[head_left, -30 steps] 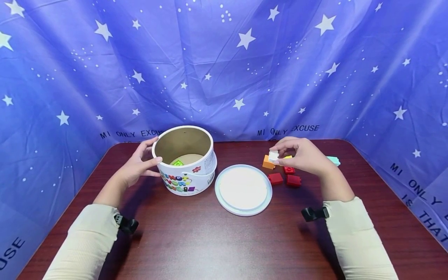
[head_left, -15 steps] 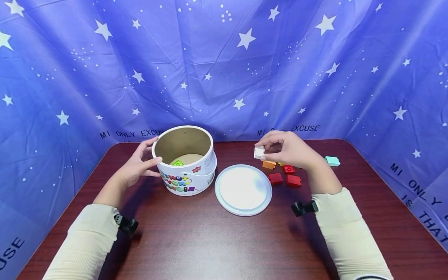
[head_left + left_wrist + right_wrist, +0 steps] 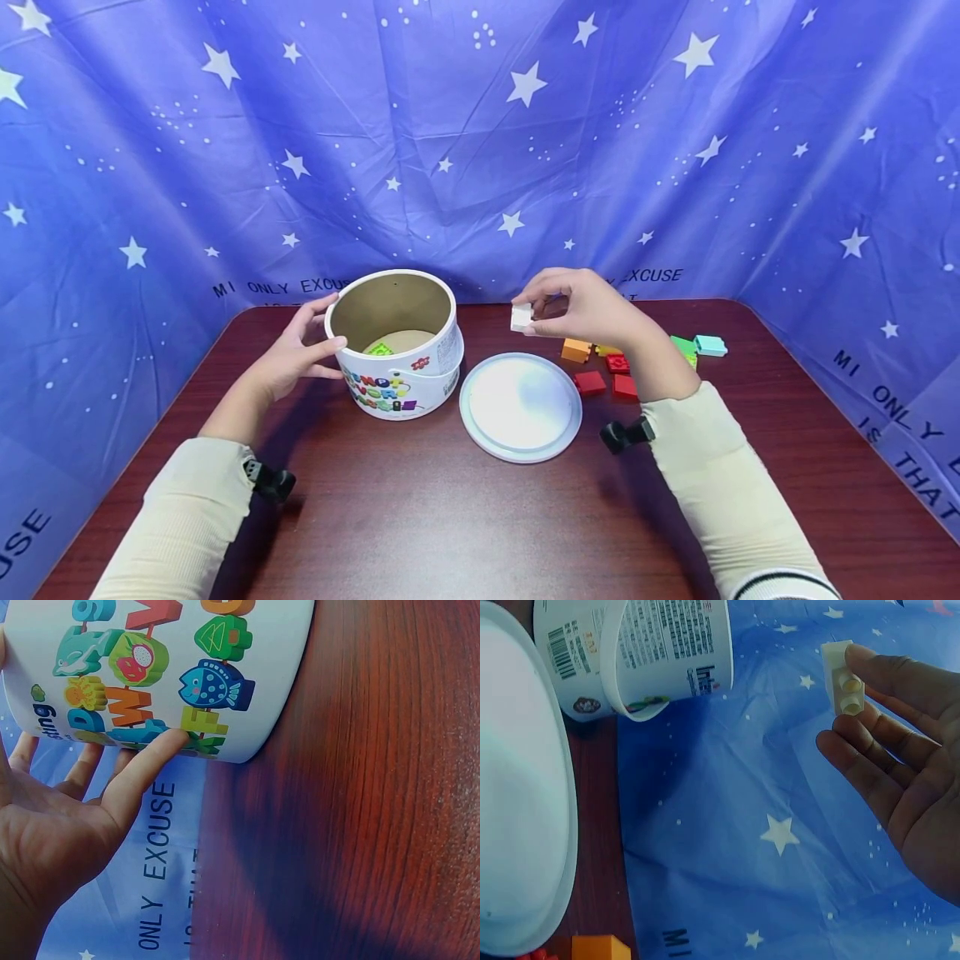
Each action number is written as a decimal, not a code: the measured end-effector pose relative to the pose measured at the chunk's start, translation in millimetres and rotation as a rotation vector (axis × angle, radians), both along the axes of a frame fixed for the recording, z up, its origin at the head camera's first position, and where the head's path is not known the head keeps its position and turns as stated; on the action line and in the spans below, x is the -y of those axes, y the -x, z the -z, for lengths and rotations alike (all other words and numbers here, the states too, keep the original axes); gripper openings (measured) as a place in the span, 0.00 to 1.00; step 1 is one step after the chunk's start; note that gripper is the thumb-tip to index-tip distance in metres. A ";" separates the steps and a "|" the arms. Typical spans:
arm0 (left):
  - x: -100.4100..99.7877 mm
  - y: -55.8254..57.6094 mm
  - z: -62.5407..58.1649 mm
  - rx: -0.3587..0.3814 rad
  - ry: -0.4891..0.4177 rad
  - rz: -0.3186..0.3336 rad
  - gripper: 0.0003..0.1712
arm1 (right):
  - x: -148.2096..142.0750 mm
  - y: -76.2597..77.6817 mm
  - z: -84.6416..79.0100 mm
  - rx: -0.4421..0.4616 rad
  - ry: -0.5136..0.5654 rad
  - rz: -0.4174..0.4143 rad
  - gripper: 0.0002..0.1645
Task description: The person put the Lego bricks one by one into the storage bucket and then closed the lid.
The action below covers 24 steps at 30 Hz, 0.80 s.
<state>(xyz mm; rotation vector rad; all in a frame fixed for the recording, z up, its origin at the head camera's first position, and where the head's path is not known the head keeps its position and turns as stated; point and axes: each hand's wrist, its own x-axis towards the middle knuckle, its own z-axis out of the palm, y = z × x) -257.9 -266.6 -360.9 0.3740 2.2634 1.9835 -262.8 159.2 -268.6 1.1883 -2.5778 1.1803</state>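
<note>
A round white bucket with colourful printed letters stands upright at the left of the table, a green block inside it. My left hand rests against its left side, fairly straight fingers spread along the wall and the thumb at the rim. In the left wrist view a fingertip of the left hand touches the printed wall. My right hand pinches a white toy building block between thumb and fingers, above the table at the back. The right wrist view shows two studs on this block.
A round white lid lies flat right of the bucket. Beyond it are an orange block, red blocks, a partly hidden yellow block, green blocks and a turquoise block. A star-patterned blue curtain hangs behind the table.
My right hand has carried the white building block left, away from the other blocks and towards the bucket. The left hand and the bucket stay put.
</note>
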 end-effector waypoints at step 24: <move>-0.1 -0.3 0.1 0.001 0.003 -0.002 0.43 | 66.9 23.0 -18.4 0.001 -0.046 -0.096 0.19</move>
